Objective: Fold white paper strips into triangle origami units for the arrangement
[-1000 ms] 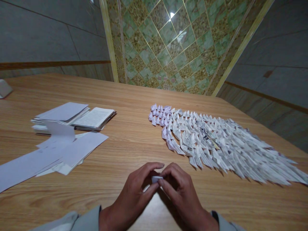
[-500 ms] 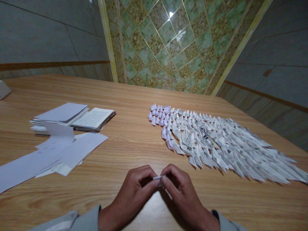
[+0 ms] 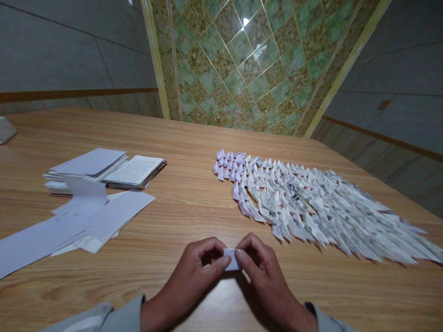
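Note:
Low over the wooden table (image 3: 194, 138), near its front edge, both of my hands pinch one small folded white paper piece (image 3: 231, 258). My left hand (image 3: 194, 276) grips its left side with thumb and forefinger. My right hand (image 3: 263, 272) grips its right side the same way. The piece shows a flat white face toward me. Just beyond my right hand lies a broad spread of several small folded paper triangles (image 3: 311, 207) in overlapping rows.
At the left lie loose white paper strips (image 3: 69, 226), and behind them a stack of printed sheets (image 3: 107, 168). A pale object (image 3: 5, 129) sits at the far left edge. A tiled wall (image 3: 249, 60) rises behind the table.
The paper piece has turned or unfolded between my fingers, from a thin edge to a wider flat face. My hands stayed in about the same place.

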Available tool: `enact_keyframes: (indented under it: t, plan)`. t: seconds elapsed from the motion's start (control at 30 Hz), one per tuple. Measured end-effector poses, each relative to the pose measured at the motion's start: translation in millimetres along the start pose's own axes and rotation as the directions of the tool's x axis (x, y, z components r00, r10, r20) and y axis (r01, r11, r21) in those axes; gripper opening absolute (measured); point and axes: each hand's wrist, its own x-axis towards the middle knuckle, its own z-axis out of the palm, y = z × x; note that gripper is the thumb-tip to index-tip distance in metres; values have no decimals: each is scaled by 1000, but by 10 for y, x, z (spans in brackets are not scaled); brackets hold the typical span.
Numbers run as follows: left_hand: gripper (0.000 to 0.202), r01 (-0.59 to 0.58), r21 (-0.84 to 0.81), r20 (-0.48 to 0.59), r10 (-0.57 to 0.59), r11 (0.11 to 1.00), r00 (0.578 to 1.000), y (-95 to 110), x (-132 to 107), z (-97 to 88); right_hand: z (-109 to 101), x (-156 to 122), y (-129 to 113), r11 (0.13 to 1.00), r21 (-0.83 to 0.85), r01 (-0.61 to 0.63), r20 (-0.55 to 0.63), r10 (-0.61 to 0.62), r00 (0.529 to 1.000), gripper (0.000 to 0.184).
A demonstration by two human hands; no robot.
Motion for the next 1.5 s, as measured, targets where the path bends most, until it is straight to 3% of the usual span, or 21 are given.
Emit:
enact_keyframes:
  t: [0.13, 0.3, 0.63, 0.93, 1.2, 1.33, 1.5]
  plan:
    - [26, -20, 7, -25, 20, 1000, 999, -21, 4, -3, -2, 1, -8, 1000, -3, -16, 30, 16, 999, 26]
    - [28, -69, 146, 3, 69, 987, 998, -42, -21, 8, 8, -11, -27, 997, -80, -7, 65, 13, 998, 26]
    - [25, -19, 158, -17, 22, 987, 1000, 57, -12, 19, 5, -1, 23, 988, 147, -47, -4, 48, 999, 32]
    - [26, -106, 280, 45, 98, 954, 994, 24, -37, -3, 7, 5, -24, 1000, -27, -7, 42, 8, 999, 28]
    - [16, 5, 90, 7, -6, 996, 1000, 26, -14, 18, 12, 5, 36, 972, 220, -79, 29, 74, 997, 32]
    - [22, 4, 32, -46, -2, 999, 999, 21, -10, -6, 8, -1, 20, 985, 167, -51, 20, 48, 999, 32]
    - [27, -17, 11, 4, 17, 1000, 1000, 30, -11, -41, 2, -7, 12, 997, 68, -29, 33, 27, 999, 31]
